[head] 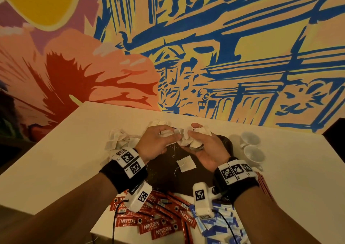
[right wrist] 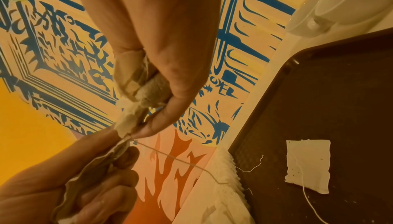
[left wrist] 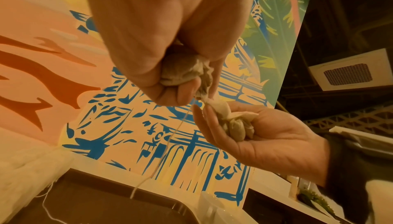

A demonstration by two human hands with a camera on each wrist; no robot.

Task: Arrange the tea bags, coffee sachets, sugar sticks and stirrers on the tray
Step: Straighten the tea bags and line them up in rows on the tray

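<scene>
One flat white paper tea bag (head: 186,163) lies on the dark brown tray (head: 164,171); my left hand (head: 156,143) and right hand (head: 207,146) each grip tangled bags above it; red sachets (head: 158,223) remain off it

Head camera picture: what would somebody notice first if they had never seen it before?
First the huge painted wall mural, blue lines and a red-orange flower, filling the space behind the table. Then the two hands, left hand and right hand, raised above the dark brown tray, pulling apart a bunch of tea bags. One tea bag lies alone on the tray, with red Nescafe sachets heaped nearest the camera.
</scene>
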